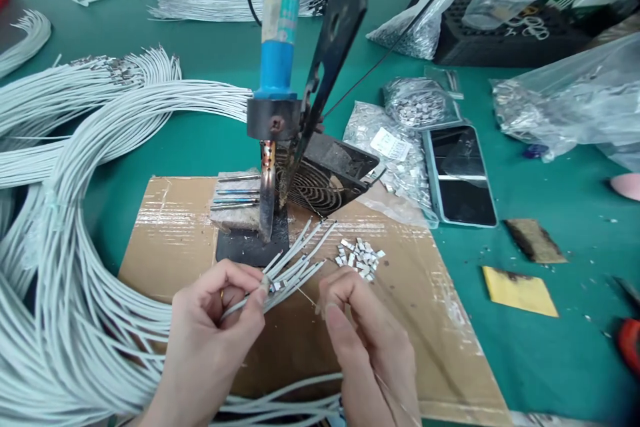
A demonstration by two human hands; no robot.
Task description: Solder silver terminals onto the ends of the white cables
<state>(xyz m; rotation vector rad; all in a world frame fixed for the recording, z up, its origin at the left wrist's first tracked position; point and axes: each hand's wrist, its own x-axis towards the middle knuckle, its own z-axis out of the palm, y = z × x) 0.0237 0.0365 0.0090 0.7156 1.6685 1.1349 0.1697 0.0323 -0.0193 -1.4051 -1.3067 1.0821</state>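
My left hand point(225, 313) is closed, with thumb and forefinger pinching a white cable close to its end. Small metal pieces show beside those fingertips. My right hand point(365, 340) is closed on a thin solder wire point(307, 296), whose tip points left toward the cable ends; its other end trails below the palm. Several loose white cables point(300, 267) fan out between and beyond the hands. Above them a blue soldering iron point(280, 47) hangs in a clamp, its broad tip pointing down over a black pad point(240, 248). Small metal pieces point(361, 257) lie piled beyond my right hand.
Thick bundles of white cable point(70, 227) fill the left side. A cardboard sheet point(175, 220) lies under the work. Behind the iron sits a black fan point(325, 180). To the right are bags of metal parts point(390, 147), a phone point(463, 173) and a yellow sponge point(520, 290).
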